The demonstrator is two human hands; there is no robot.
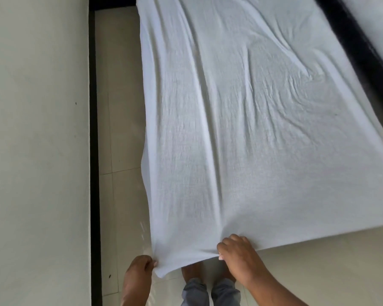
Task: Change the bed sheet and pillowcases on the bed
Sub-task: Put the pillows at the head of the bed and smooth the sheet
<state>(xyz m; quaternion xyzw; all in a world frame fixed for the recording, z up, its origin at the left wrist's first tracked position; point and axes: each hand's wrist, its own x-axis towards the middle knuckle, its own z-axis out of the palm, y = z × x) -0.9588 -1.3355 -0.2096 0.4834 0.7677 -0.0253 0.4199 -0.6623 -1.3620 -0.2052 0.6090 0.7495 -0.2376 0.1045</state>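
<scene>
A white bed sheet (241, 120) lies spread and wrinkled over the bed, running from the top of the view down to my feet. Its near edge hangs lifted off the bed end. My left hand (140, 267) pinches the sheet's near left corner between thumb and fingers. My right hand (238, 253) grips the near edge a little to the right, bunching the cloth into folds. No pillows or pillowcases are in view.
A pale wall (35, 140) with a black skirting strip (93, 151) runs along the left. A narrow lane of beige floor tiles (119, 129) separates wall and bed. A black bed frame or headboard (358, 40) crosses the upper right. My feet (210, 277) stand at the bed end.
</scene>
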